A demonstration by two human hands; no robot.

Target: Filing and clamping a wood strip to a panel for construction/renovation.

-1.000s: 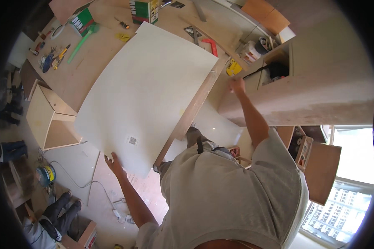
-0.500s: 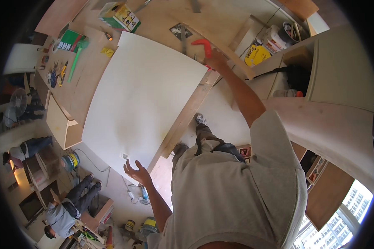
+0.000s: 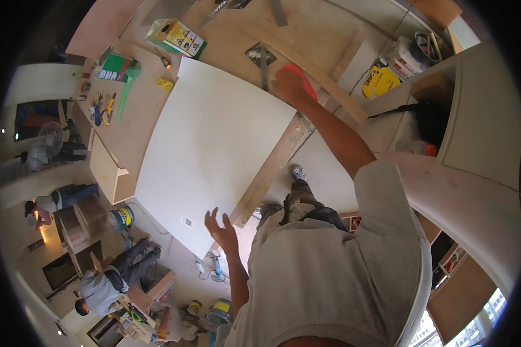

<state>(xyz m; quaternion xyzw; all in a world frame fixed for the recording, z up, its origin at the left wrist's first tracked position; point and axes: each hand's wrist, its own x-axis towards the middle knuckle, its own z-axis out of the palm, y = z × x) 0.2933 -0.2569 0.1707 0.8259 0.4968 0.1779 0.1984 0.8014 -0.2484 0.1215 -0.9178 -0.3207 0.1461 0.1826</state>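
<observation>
white panel (image 3: pixel 214 144) mid-frame: left hand (image 3: pixel 223 232) spread, empty; right hand (image 3: pixel 287 87) at red tool (image 3: pixel 307 81), upper centre, grip unclear. dragging it could scuff the panel.

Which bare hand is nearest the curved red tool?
The right hand, at the curved red tool; the left hand is farther, by the white rectangular panel.

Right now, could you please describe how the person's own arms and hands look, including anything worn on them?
The left hand and right hand show no gloves. The left forearm and right forearm are bare. A loose, short, plain greyish sleeve covers the right upper arm.
</observation>
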